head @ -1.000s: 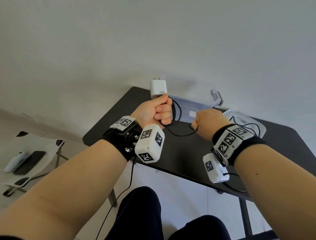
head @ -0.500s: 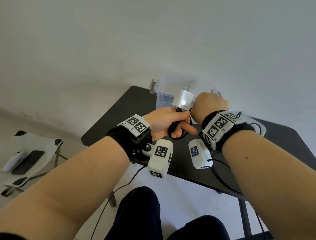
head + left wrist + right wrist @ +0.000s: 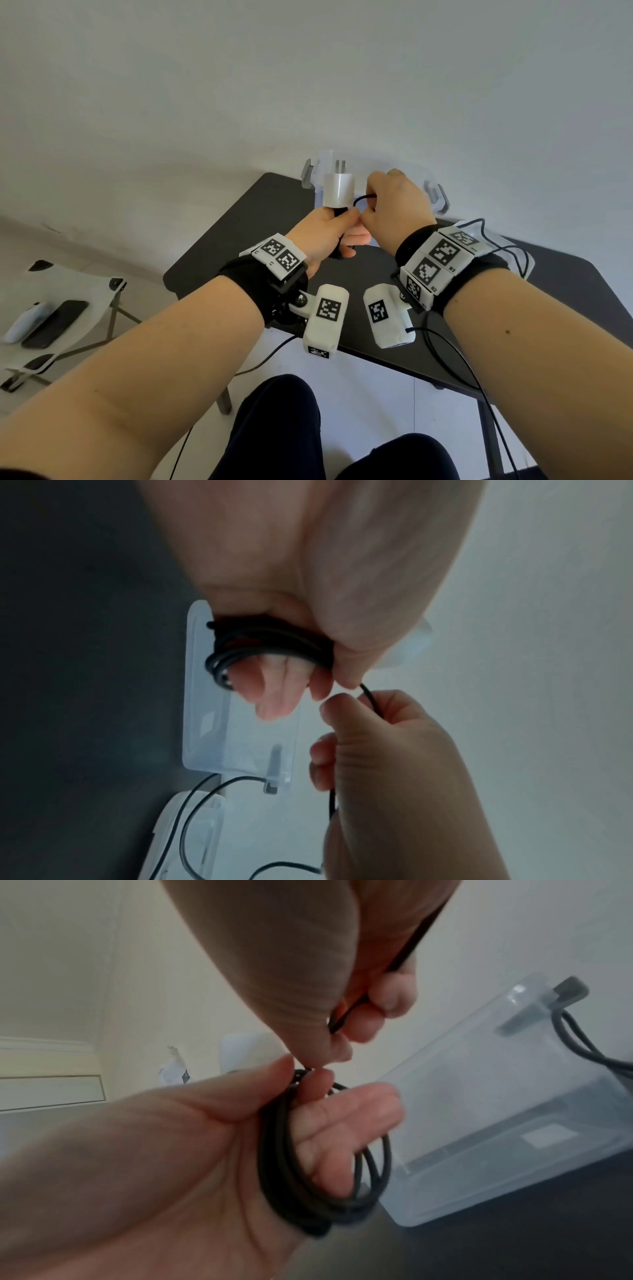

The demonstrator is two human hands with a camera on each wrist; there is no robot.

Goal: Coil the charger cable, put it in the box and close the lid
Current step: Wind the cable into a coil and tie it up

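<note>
Black charger cable wound in several loops around the fingers of the left hand, thumb pressing the loops at the top; left grip clamped on the coil. White charger plug standing upright above the left fist in the head view, prongs pointing up. Right hand just beside the left, nearly touching it, fingertips pinching a free strand of the same cable; right grip clamped on the cable. In the left wrist view, strand running from the coil into the right hand and out again below it.

Both hands held above the black desk, in front of the clear plastic box. Box open, standing at the far edge of the desk, grey latch raised at one end. Whether anything lies inside the box cannot be told. Clear lid lying flat on the desk to the right of the box, a thin black wire across it. Coil not in the box; lid off.

At the far left, off the desk, a white stand with a dark phone and a pale oblong thing on it. Dark trouser knees at the bottom of the head view.
</note>
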